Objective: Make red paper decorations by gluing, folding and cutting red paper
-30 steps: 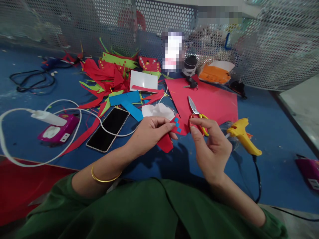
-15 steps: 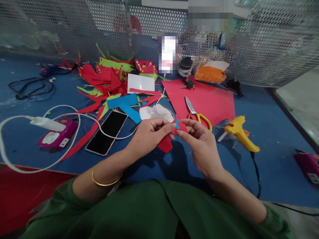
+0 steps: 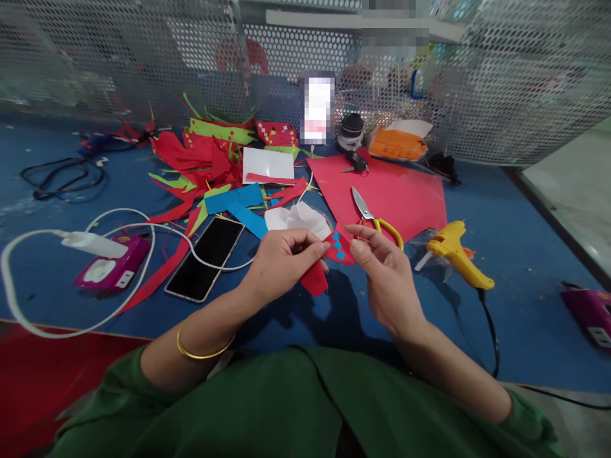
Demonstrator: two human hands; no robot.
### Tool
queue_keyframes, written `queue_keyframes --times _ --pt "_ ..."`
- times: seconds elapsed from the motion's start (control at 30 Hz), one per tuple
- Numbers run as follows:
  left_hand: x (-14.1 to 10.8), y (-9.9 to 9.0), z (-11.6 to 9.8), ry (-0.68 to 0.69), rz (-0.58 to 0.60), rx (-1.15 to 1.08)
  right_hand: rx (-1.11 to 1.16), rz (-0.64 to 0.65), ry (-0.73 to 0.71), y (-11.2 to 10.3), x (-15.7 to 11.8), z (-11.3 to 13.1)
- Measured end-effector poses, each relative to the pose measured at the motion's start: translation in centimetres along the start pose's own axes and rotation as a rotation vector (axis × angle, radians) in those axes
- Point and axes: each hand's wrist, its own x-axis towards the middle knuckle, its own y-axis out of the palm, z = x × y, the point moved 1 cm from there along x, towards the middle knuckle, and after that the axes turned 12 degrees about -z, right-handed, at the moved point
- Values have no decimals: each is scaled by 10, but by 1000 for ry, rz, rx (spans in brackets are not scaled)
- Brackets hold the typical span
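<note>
A folded red paper piece (image 3: 314, 280) with several small blue paper squares (image 3: 337, 245) in a row on its face is pinched between the thumb and fingers of my left hand (image 3: 289, 264). Its lower part hangs below those fingers. At the paper's right edge is my right hand (image 3: 389, 277), thumb and index finger apart, with nothing visible between them; whether a fingertip still brushes the edge I cannot tell. Just behind the paper sits a white crumpled sheet (image 3: 298, 219). Scissors (image 3: 377, 222) with yellow and red handles lie beyond my right hand.
A yellow glue gun (image 3: 453, 251) rests at right, its black cord running forward. A large red sheet (image 3: 405, 197) bears keys (image 3: 356, 163). At left are a dark phone (image 3: 205, 259), a purple power strip (image 3: 112, 261), white cable loops and red, green and blue paper scraps (image 3: 205, 162).
My right thumb and fingers have come away from the red paper and spread. More of the blue squares now show. My left hand keeps its pinch.
</note>
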Motion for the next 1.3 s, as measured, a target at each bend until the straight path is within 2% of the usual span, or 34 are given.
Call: queue_keyframes --times 0.2,0.37,0.47,0.53,0.7,0.77,0.87,0.93,1.0,1.07,1.17,1.23,1.3 --pt "-3 4 -1 78 47 112 25 -9 45 1 0 -6" --pt "-2 1 -2 54 34 79 -58 -30 -67 -3 4 -4" --pt "-2 -2 -2 46 28 55 -130 -86 -211 -7 6 1" --pt "-3 -3 -2 56 19 69 -263 -104 -338 -9 5 5" --pt "-5 -4 -2 135 1 141 -615 -106 -802 -7 -1 12" --pt "-6 -3 -2 176 10 161 -665 -85 -911 -8 -2 13" --pt "-7 -4 -3 215 2 174 -626 -151 -910 -14 1 18" --pt "-8 -4 -3 228 -10 153 -504 -294 -823 -20 6 21" --pt "-9 -5 -3 257 -22 139 -379 -370 -732 -24 10 22" --pt "-11 -6 -4 330 -47 183 -303 -299 -716 -25 13 23" --pt "-12 -8 -6 495 -102 323 -268 -42 -784 -19 16 26" --pt "-12 -9 -9 597 -113 427 -318 113 -853 -15 17 32" --pt "-11 -9 -15 667 -118 541 -424 209 -931 -12 20 38"
